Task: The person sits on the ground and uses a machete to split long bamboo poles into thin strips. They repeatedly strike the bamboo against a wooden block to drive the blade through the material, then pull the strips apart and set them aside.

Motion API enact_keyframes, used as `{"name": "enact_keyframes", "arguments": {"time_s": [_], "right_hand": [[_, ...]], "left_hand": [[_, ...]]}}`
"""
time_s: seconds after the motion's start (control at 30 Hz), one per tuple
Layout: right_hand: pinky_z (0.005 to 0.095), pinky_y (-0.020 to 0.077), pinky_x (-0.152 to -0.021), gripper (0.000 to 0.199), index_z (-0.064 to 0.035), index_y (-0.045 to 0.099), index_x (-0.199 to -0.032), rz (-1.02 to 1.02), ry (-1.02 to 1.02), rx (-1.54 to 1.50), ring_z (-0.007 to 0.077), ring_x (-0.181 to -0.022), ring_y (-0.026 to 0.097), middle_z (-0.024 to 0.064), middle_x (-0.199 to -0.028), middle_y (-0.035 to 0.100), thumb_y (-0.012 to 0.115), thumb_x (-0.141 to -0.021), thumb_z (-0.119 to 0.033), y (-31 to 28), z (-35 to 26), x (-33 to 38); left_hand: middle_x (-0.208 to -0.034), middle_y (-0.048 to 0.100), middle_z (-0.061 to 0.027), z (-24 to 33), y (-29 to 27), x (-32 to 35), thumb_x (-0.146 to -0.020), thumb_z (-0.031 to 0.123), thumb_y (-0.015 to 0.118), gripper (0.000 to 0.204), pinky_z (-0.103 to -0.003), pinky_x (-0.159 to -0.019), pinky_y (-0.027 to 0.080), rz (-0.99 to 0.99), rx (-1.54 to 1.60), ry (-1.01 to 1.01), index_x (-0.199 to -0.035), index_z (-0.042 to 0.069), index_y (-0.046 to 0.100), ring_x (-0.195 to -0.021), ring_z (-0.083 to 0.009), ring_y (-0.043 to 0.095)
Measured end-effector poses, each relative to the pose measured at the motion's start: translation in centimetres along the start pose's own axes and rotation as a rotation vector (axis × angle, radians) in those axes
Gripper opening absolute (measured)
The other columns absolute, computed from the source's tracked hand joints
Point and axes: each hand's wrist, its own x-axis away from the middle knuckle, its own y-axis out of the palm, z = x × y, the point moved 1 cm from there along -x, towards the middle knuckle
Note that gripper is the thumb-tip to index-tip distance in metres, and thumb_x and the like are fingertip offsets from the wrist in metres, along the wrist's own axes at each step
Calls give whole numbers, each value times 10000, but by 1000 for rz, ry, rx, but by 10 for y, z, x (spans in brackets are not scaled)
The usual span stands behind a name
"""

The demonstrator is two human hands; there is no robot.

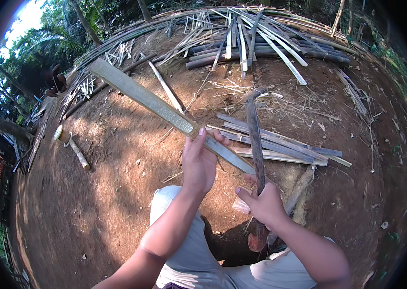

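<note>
My left hand (199, 161) is closed around a long split bamboo strip (153, 105), its fingers and thumb on the lower half. The strip slants from the upper left down to the right, and its lower end comes close to the dark tool. My right hand (267, 206) grips a long, dark tool (255, 139) with a hooked top end, held nearly upright. Below that hand, the tool runs down to a reddish-brown end (256, 242) between my knees. A small pale pinkish piece (241, 204) shows beside the right fingers; I cannot tell what it is.
Several split bamboo strips (280, 147) lie on the dirt ahead, next to a short log (301, 185). Bamboo poles and slats (271, 50) are heaped at the back. A forked stick (79, 154) lies at left. Another person (57, 81) is far left.
</note>
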Motion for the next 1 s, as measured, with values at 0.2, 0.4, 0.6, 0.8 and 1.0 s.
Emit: {"name": "enact_keyframes", "arguments": {"time_s": [0.2,0.4,0.6,0.8,1.0], "right_hand": [[298,332,-469,284,-10,665,-1030,122,-35,-93,69,-467,416,-45,-542,483,714,-880,-245,-7,7,-19],[254,303,-428,199,-38,647,-961,73,34,-181,45,-486,417,-38,-647,511,661,-938,-234,-9,5,-20],[321,437,-595,274,-27,663,-933,95,26,-116,136,-615,559,44,-678,589,671,-898,-298,-20,8,-18],[362,477,-646,357,-12,646,-932,64,-5,-48,182,-630,613,65,-668,616,645,-901,-368,-35,4,-5],[362,476,-657,383,2,639,-970,129,9,-101,192,-644,614,82,-708,627,637,-908,-377,-46,1,-3]], "left_hand": [[-921,584,-118,-3,9,10,-1038,243,404,295,-433,-947,451,-51,-127,0,-1193,12,504,-939,-243,598],[-753,554,-58,14,16,9,-1035,286,460,316,-316,-676,517,-67,-206,103,-1049,-4,583,-680,-179,599],[-579,313,23,34,34,21,-1048,342,375,379,-261,-472,312,-159,-251,72,-771,95,451,-457,-94,317],[-560,259,35,85,70,41,-1048,335,382,419,-248,-440,210,-202,-282,214,-686,127,341,-451,-74,216],[-560,244,31,59,68,48,-1036,324,412,410,-248,-449,204,-150,-434,230,-683,140,316,-460,-78,214]]}}
